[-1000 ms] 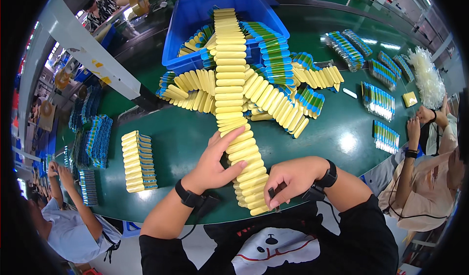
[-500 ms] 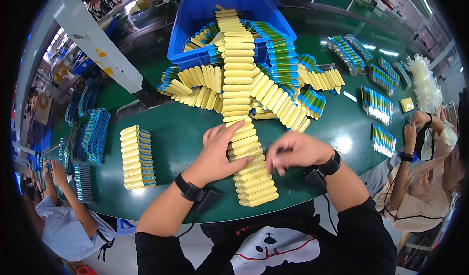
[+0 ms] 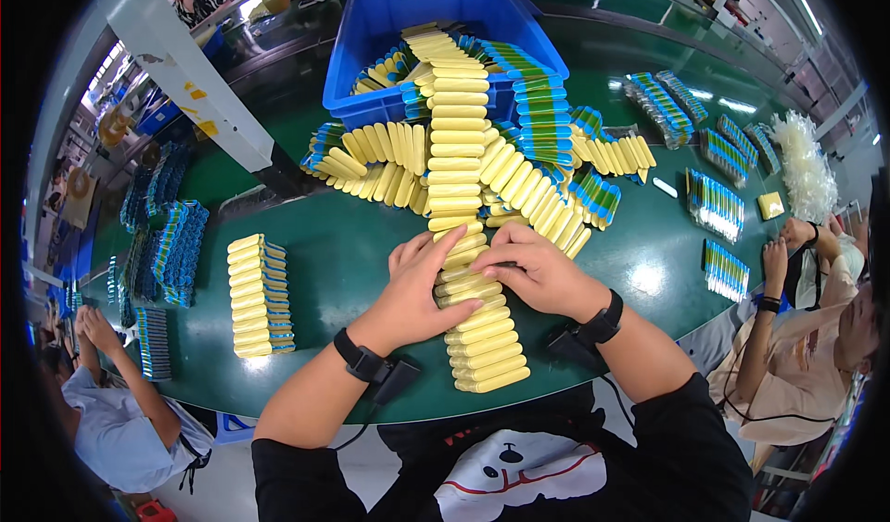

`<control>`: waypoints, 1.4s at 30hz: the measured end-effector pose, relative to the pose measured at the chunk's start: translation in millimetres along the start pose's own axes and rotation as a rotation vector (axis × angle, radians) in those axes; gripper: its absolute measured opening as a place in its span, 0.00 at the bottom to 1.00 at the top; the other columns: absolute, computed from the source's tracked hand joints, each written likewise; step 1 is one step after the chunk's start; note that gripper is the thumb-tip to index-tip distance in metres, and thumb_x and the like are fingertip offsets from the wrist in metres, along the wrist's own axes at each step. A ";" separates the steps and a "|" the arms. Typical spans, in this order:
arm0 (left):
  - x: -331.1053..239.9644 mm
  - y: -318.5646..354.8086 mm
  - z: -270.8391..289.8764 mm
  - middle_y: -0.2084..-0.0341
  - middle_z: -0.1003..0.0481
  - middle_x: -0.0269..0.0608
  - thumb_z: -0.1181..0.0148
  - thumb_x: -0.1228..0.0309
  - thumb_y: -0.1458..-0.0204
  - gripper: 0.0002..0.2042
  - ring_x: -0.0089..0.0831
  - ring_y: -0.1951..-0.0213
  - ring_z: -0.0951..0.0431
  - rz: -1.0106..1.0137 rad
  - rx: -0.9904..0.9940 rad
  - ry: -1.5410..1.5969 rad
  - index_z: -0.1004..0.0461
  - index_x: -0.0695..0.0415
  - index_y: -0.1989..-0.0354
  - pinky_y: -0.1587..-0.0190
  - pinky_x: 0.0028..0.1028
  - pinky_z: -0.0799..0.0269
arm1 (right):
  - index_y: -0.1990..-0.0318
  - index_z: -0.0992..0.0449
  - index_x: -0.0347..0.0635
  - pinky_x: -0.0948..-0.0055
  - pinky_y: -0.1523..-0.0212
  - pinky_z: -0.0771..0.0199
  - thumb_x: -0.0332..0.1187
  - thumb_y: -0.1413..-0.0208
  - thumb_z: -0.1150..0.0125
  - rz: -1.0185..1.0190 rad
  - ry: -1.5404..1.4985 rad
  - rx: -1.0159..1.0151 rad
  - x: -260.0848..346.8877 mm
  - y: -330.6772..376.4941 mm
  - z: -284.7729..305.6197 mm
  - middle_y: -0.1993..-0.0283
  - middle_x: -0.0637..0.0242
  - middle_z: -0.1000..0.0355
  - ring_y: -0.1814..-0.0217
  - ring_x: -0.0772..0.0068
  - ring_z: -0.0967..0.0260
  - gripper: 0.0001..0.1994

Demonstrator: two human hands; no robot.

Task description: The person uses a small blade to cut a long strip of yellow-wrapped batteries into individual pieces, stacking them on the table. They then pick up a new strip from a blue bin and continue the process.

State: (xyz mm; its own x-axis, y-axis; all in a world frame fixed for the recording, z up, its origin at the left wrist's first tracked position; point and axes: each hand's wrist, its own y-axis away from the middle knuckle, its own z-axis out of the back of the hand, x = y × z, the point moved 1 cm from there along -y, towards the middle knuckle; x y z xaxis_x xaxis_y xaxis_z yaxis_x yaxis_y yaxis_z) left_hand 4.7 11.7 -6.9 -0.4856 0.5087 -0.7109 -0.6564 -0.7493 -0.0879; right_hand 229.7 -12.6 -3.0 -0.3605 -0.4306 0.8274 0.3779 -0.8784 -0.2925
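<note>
A long strip of yellow, round-ended flat pieces (image 3: 456, 151) runs from a blue bin down the table towards me, its near end folded into a stack. My left hand (image 3: 413, 295) grips this strip from the left, index finger and thumb lying across it with a gap between them. From the right, my right hand (image 3: 533, 270) has its fingers pinched together over the strip, between the left index finger and thumb. A small dark, thin thing (image 3: 505, 264) shows between the right fingers; its kind is unclear.
The blue bin (image 3: 371, 109) holds more strips, yellow one side, blue-green the other. A yellow stack (image 3: 252, 295) stands left. Wrapped bundles (image 3: 716, 205) and a pile of clear plastic bags (image 3: 805, 165) lie right. A metal post (image 3: 190, 86) rises left; people work at both sides.
My right hand has moved up and left, from beside the strip onto it, and its fingers have closed. My left hand has stayed on the strip.
</note>
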 end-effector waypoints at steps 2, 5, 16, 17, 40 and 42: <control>0.4 0.4 0.2 0.38 0.38 0.56 0.28 0.58 0.55 0.46 0.56 0.35 0.46 0.001 0.001 -0.008 0.45 0.51 0.27 0.31 0.46 0.52 | 0.55 0.18 0.45 0.71 0.59 0.31 0.28 0.42 0.36 -0.009 0.006 -0.002 -0.2 1.9 5.1 0.62 0.64 0.33 0.60 0.65 0.32 0.08; -0.3 0.5 1.5 0.37 0.38 0.56 0.28 0.59 0.55 0.46 0.56 0.34 0.47 0.036 0.026 0.016 0.45 0.50 0.27 0.30 0.46 0.53 | 0.55 0.18 0.44 0.71 0.59 0.30 0.27 0.41 0.36 -0.042 -0.004 -0.008 -0.8 6.2 12.2 0.62 0.64 0.33 0.60 0.65 0.31 0.08; -27.7 15.9 1.1 0.35 0.34 0.50 0.32 0.59 0.54 0.44 0.52 0.33 0.45 -0.343 0.038 0.135 0.44 0.58 0.28 0.32 0.46 0.58 | 0.56 0.20 0.37 0.76 0.50 0.28 0.28 0.36 0.40 -0.115 -0.526 0.050 14.2 21.9 13.4 0.53 0.67 0.26 0.53 0.79 0.29 0.06; -29.6 16.1 0.9 0.35 0.34 0.50 0.32 0.58 0.54 0.44 0.52 0.33 0.44 -0.372 0.064 0.128 0.44 0.58 0.28 0.32 0.46 0.58 | 0.57 0.20 0.37 0.76 0.50 0.28 0.29 0.36 0.40 -0.198 -0.603 0.147 17.4 23.5 12.7 0.55 0.67 0.24 0.53 0.81 0.29 0.06; 3.5 -3.1 0.1 0.39 0.33 0.50 0.30 0.61 0.51 0.36 0.48 0.33 0.42 0.044 -0.062 0.010 0.36 0.52 0.32 0.31 0.42 0.51 | 0.55 0.20 0.36 0.78 0.63 0.25 0.32 0.35 0.41 -0.456 -0.635 0.791 17.7 26.4 34.5 0.62 0.66 0.22 0.64 0.81 0.26 0.09; 4.0 -4.0 -0.2 0.39 0.33 0.49 0.29 0.62 0.51 0.36 0.47 0.34 0.40 0.037 -0.057 0.012 0.36 0.52 0.32 0.31 0.41 0.50 | 0.54 0.20 0.37 0.78 0.62 0.26 0.30 0.35 0.41 -0.389 -0.689 0.482 10.2 22.3 29.5 0.62 0.67 0.23 0.63 0.81 0.27 0.08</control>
State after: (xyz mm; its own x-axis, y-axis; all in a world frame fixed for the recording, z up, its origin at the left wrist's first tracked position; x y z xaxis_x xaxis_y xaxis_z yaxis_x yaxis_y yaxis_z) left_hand 5.5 16.7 -9.5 -0.5017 0.4752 -0.7228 -0.6039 -0.7907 -0.1007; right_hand 259.6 -30.4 13.0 -0.0085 0.2302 0.9731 0.7063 -0.6875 0.1688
